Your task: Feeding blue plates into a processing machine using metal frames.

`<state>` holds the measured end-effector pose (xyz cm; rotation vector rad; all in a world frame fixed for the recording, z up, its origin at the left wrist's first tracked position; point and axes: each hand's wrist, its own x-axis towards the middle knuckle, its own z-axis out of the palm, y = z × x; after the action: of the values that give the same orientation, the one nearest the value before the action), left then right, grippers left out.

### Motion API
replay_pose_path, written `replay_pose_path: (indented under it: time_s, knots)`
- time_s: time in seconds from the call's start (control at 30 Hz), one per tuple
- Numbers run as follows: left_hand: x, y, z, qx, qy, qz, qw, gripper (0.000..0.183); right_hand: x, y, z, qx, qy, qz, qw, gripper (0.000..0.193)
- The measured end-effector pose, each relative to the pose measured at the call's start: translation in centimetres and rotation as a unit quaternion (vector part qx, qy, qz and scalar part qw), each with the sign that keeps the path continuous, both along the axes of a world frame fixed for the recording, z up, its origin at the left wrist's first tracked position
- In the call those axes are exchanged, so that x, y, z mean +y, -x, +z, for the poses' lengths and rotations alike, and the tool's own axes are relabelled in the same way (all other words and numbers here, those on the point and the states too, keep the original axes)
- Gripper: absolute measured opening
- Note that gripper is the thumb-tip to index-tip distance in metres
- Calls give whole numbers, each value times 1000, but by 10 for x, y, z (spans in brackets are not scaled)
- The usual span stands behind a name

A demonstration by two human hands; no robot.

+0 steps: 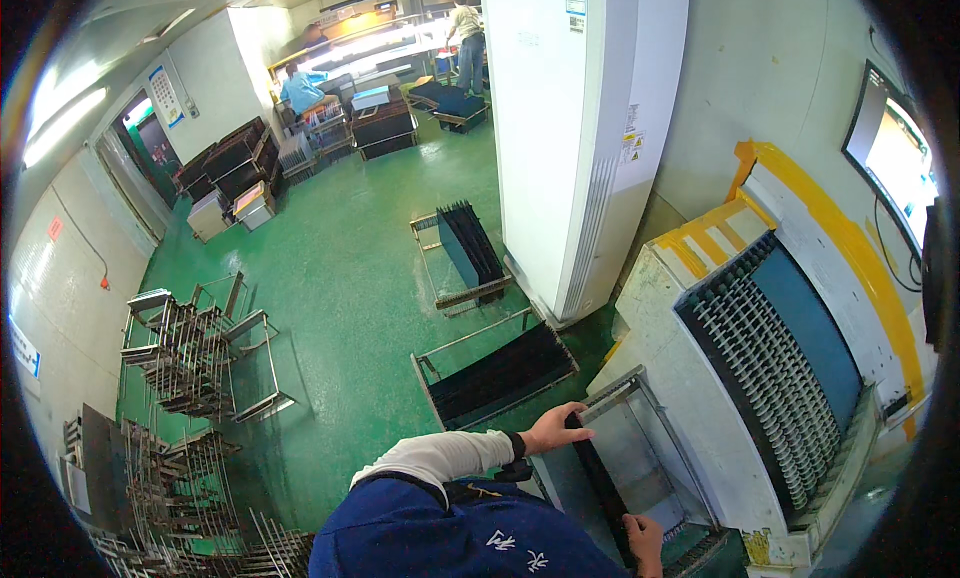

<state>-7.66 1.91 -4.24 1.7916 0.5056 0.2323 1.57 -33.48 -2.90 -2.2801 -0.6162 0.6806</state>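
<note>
Close in front of me stands a metal rack [672, 440] with a narrow stack of dark panels [603, 483], seen nearly edge-on. My left hand [552, 429], in a white sleeve with a black wristband, closes its fingers around the far end of that stack. At its near end, my right hand [645, 540] is curled against the edge, thumb on top. How many panels the hands hold cannot be made out. To the right, a roller conveyor [765, 378] slopes beside the rack, with a flat blue panel [805, 313] lying on its far side.
Two more racks on the green floor hold dark panels [505, 376] and upright blue-black panels [468, 250]. A tall white cabinet [545, 128] stands ahead. Metal racks [185, 353] crowd the left. A screen [890, 148] hangs at right. Two people [465, 38] are far off.
</note>
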Motion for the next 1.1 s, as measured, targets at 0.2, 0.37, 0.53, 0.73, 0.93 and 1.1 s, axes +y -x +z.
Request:
replay_pose_path:
  time_s: [0.2,0.37,0.53,0.73,0.93,1.1]
  knots:
    - [-1,-1,-4,-9,-7,6,1000,76,-1,2,-2,-30,-26,8,999,33]
    - [1,-2,-6,-3,-6,-4,1000,78,0,3,2,-28,-19,-1,999,33]
    - [1,-1,-6,2,-1,-8,1000,79,1,3,1,-13,-8,-5,1000,35]
    - [1,-1,-5,7,-1,-13,1000,79,1,4,3,-28,-22,4,999,36]
    - [1,-1,-3,7,-2,-14,1000,78,-1,2,1,-33,-36,12,999,38]
    - [1,0,-3,6,-6,-7,1000,77,-5,-1,-11,-2,-22,-8,1000,33]
